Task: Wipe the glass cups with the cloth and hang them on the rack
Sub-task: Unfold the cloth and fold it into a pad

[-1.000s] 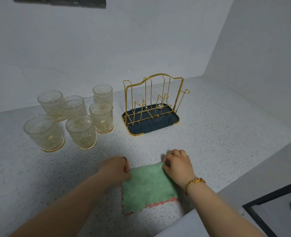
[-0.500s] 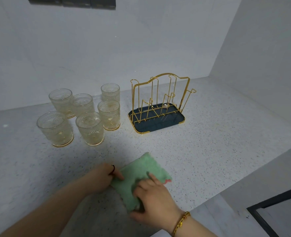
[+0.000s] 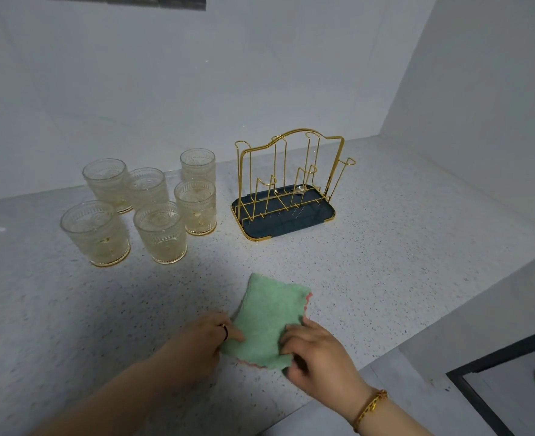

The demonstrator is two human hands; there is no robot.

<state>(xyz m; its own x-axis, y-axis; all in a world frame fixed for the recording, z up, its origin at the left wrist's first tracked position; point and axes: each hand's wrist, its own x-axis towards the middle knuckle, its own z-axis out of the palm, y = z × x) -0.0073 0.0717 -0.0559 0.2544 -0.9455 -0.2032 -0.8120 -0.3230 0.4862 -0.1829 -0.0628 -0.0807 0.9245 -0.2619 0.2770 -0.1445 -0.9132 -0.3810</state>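
1. Speckled counter (image 3: 385, 278) fills the scene.
2. Gold wire rack (image 3: 291, 184) on a dark tray, far right, holds nothing.
3. 6 glass cups (image 3: 161, 237) stand upright, far left.
4. Green cloth (image 3: 269, 322) lies near, centre.
5. Left hand (image 3: 206, 338) pinches its left edge; right hand (image 3: 316, 357) grips its near right corner.

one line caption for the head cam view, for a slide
Both hands grip a green cloth on the counter; six glass cups stand beside an empty gold rack.

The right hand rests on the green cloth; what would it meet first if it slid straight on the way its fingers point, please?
The right hand points up-left across the green microfibre cloth; beyond it, probably the left hand, though the exact line is unclear.
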